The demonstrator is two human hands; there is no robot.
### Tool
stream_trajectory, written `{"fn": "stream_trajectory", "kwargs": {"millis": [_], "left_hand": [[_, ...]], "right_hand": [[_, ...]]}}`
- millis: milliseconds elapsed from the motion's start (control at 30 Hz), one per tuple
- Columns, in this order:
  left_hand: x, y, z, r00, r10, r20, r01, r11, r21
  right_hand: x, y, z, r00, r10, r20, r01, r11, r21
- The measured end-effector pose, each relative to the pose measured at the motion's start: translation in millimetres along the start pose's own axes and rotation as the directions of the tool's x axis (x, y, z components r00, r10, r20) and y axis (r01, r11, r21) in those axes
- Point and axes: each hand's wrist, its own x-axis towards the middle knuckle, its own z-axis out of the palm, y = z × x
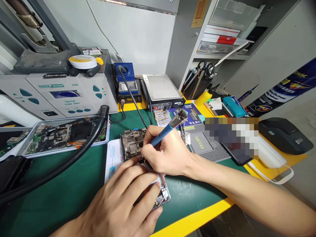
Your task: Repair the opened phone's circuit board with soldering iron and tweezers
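Observation:
An opened phone (pixel 133 143) lies on a white and blue pad (pixel 111 164), its circuit board showing at the upper end. My left hand (pixel 128 197) is laid across the phone's lower half, fingers bent over it and thumb by its lower edge, holding it in place. In a pen-like grip, my right hand (pixel 170 151) has a blue-handled brush (pixel 161 135), its metal ferrule and dark bristles pointing up and away. The handle's lower end is hidden among the fingers, over the middle of the phone, so I cannot tell whether it touches the board.
A hot-air station (pixel 61 98) stands back left, its black hose (pixel 81 171) curving across the green mat (pixel 64 197). Circuit boards fill a tray (pixel 108 131). Behind are a soldering iron stand (pixel 127 79) and a heating plate (pixel 161 87). A phone (pixel 238 154) lies right.

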Motion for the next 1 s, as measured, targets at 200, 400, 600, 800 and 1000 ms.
{"fn": "stream_trajectory", "kwargs": {"millis": [200,400,600,800,1000], "left_hand": [[-1.7,-0.6,7.5,0.997,-0.012,-0.072,0.015,0.999,0.037],[-4.2,-0.5,9.4,0.997,-0.029,-0.067,0.032,0.998,0.051],[-5.0,0.0,8.3,0.998,-0.02,-0.059,0.023,0.998,0.061],[-6.7,-1.3,9.8,0.998,-0.011,-0.056,0.015,0.998,0.067],[-5.9,-0.8,9.4,0.998,-0.015,-0.058,0.019,0.998,0.067]], "right_hand": [[-0.2,-0.2,-0.4,1.0,-0.024,-0.005,0.024,1.0,-0.019],[-0.4,1.0,0.6,1.0,-0.022,-0.01,0.022,1.0,-0.02],[-0.2,1.1,0.6,1.0,0.001,-0.01,-0.001,1.0,-0.014],[0.0,0.0,0.3,1.0,-0.014,-0.002,0.014,1.0,-0.007],[-0.3,0.4,0.4,1.0,-0.008,-0.005,0.008,1.0,-0.007]]}}
